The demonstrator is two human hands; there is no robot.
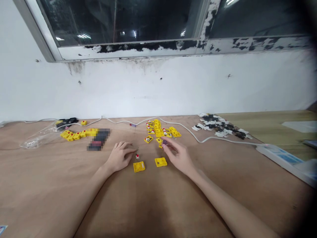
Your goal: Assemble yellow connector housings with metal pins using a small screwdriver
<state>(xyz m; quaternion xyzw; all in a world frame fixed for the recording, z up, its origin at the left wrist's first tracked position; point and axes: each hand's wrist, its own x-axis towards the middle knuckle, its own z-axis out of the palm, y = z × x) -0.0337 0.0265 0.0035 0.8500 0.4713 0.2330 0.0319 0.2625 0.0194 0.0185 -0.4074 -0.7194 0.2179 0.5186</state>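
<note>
My right hand [178,156] pinches a small dark purple block [164,142] between thumb and forefinger, above the table. My left hand [121,156] rests on the table with its fingers curled together. Something thin and dark shows at those fingertips, too small to make out. Just beside the left thumb lies a small white part with a red button [137,156]. Closer to me is an open yellow casing half [139,167] with a metal strip inside. A second yellow casing half [160,162] sits near my right wrist. Small yellow pieces [158,140] lie beyond the right fingertips.
Several yellow casings [157,127] are grouped at the back. Finished-looking yellow boxes [70,136] line the left, by a clear plastic bag [37,140] and a blurred patch [99,138]. Black and white parts [223,125] lie right. A white cable [188,130] runs to a power strip [284,158].
</note>
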